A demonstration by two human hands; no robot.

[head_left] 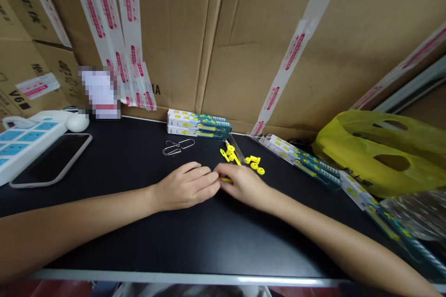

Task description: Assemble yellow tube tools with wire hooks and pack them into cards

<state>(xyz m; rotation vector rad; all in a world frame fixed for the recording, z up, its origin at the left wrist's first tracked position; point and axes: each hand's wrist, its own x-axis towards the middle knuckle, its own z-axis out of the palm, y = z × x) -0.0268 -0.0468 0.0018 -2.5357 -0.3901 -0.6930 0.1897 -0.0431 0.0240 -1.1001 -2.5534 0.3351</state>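
Note:
Over the middle of the black table (195,246), my left hand (190,186) and my right hand (245,185) meet at the fingertips. A slim yellow plastic piece (226,179) shows between the thumb and fingers of my right hand. The closed fingers of my left hand hide whatever is in them. Just beyond the right hand lie several loose yellow plastic parts (254,165), round caps and short pieces among them. A clear plastic tube (237,148) rests beside these. Several bent metal wire hooks (177,146) lie beyond my left hand.
Stacked small boxes (198,125) with spring-scale pictures stand at the back. More such boxes (303,162) line the right side, near a yellow plastic bag (369,158). On the left are a phone (52,160) and a white power strip (31,137). Large cardboard (251,46) walls the back.

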